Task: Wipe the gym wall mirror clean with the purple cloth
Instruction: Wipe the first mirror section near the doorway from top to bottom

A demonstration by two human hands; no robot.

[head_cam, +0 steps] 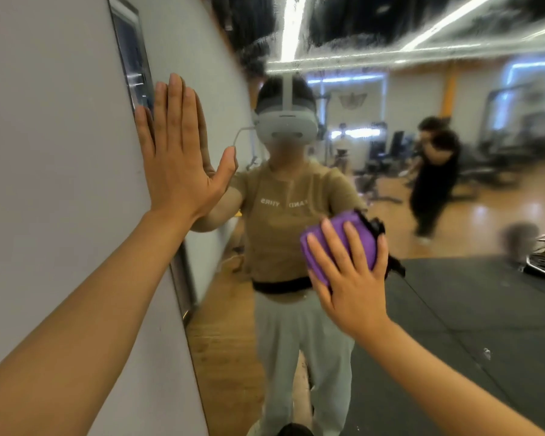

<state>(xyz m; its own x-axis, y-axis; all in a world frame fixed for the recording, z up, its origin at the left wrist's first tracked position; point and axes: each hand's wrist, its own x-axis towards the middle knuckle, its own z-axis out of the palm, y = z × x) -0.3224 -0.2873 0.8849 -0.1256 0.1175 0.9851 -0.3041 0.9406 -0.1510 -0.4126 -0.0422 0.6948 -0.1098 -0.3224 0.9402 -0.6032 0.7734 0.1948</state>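
The wall mirror [438, 215] fills the right two thirds of the head view and reflects the gym and me. My right hand [350, 278] presses the folded purple cloth [340, 243] flat against the glass at mid height, fingers straight and spread over it. My left hand [177, 149] lies flat with straight fingers on the grey wall [60, 184], right beside the mirror's left edge. A band of smeared, foggy streaks [343, 42] runs across the top of the mirror.
A framed panel [132, 55] hangs on the grey wall above my left hand. In the reflection a person in black stands on the wooden floor, with gym machines behind and a dark mat in the foreground.
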